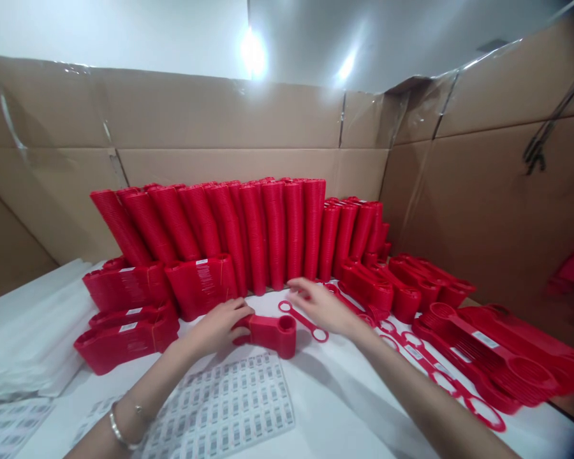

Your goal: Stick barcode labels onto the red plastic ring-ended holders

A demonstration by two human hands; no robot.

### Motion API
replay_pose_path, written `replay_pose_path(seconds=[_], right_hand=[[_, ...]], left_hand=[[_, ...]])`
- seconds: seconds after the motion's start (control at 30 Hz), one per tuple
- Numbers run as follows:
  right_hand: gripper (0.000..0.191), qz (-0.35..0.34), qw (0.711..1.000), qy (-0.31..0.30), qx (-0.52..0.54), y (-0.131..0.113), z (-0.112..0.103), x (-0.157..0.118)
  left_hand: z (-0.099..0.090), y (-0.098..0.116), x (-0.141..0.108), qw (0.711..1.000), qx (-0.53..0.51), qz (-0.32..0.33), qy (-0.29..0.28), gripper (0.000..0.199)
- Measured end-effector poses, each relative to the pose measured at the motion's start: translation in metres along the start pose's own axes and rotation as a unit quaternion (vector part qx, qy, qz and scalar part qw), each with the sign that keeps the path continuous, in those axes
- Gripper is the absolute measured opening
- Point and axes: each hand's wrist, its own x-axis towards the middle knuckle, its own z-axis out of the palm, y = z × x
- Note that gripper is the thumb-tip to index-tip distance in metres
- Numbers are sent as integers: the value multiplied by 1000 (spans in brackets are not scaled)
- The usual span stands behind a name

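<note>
My left hand (224, 324) is wrapped round one end of a short stack of red double-ring plastic pieces (268, 335), which stands on the white table. The ring at the stack's other end faces right. Just above a single flat double-ring piece (302, 320) is my right hand (319, 305), its fingers loosely bent and apart with nothing seen between them. Whether those fingertips touch the piece, I cannot tell. In front of my left hand lies a sheet of printed barcode labels (239, 408).
Tall red stacks (253, 236) line the back, against cardboard walls (220, 115). Bundled stacks (201, 287) stand at left beside white foam-like sheets (23, 331). More red pieces lie at right, some with labels, including a larger ringed stack (492, 350).
</note>
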Motion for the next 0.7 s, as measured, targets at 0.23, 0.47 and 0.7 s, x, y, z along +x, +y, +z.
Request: replay_pose_path(seconds=[0.23, 0.47, 0.7], right_hand=[[28, 110, 984, 44, -131, 63, -68, 2], [22, 169, 965, -30, -200, 91, -62, -2], [9, 166, 957, -84, -224, 82, -36, 15]], left_hand=[[-14, -47, -28, 985, 102, -140, 9, 27], [-6, -6, 1, 986, 133, -53, 88, 31], [54, 59, 72, 992, 32, 123, -5, 28]])
